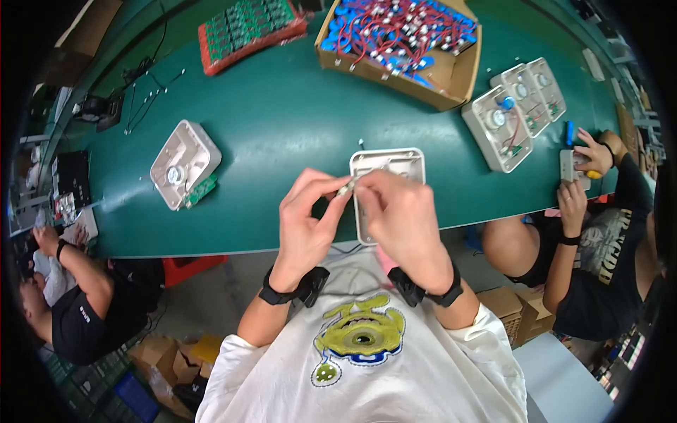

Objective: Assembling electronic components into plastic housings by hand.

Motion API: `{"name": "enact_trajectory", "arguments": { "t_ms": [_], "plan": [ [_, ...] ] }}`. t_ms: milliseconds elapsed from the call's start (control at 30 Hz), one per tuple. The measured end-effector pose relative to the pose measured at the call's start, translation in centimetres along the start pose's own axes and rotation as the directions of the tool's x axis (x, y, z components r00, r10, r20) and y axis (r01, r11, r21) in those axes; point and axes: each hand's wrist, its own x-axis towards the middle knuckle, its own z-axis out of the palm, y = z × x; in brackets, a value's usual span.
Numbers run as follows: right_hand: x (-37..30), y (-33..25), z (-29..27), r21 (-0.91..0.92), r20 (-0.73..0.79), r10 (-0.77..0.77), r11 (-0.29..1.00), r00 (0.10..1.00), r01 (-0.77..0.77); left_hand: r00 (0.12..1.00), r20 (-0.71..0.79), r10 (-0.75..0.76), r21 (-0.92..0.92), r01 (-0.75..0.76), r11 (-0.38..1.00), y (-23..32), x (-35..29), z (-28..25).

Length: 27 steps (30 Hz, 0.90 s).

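Note:
In front of me a white plastic housing (422,158) lies on the table, partly covered by my right hand. My left hand (305,215) is closed in a pinch on a small pale part (345,189), which looks like a connector or a tiny board. My right hand (405,211) is closed too, its thumb and forefinger meeting at the upper end of that part, above the housing's left wall. What else the right fingertips hold is hidden. A small white-tipped piece (362,143) lies just beyond the housing.
A white housing (213,151) with a green circuit board (202,191) lies left. Far back are stacked green boards (250,28) and a cardboard box (451,77) of blue cells with red wires. More housings (483,134) stand right. Co-workers' hands (596,155) (46,240) work at both sides.

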Motion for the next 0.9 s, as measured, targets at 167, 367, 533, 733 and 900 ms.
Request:
{"name": "enact_trajectory", "arguments": {
  "t_ms": [167,367,533,733,900],
  "plan": [
    [2.9,-1.5,-5.3,-0.188,-0.024,0.010,0.982,1.000,-0.014,0.998,-0.037,-0.055,-0.046,0.054,0.998,-1.5,-0.8,0.1],
    [11.0,4.8,-8.6,-0.347,-0.127,-0.120,0.935,0.985,0.069,0.995,-0.046,0.092,-0.051,-0.094,0.994,-2.1,-1.0,1.1],
    [13.6,5.2,-7.1,-0.516,0.043,-0.261,0.821,0.964,0.245,0.996,-0.059,0.061,-0.070,-0.065,0.995,-2.2,-0.9,0.7],
    [13.8,5.6,-9.1,-0.349,-0.083,-0.246,0.915,0.966,0.203,0.990,-0.075,0.118,-0.014,-0.119,0.993,-2.4,-0.6,0.5],
    [14.0,5.4,-8.4,-0.276,0.028,-0.290,0.918,0.957,0.286,0.988,-0.082,0.128,-0.024,-0.130,0.991,-2.6,-0.6,0.8]
  ]
}}
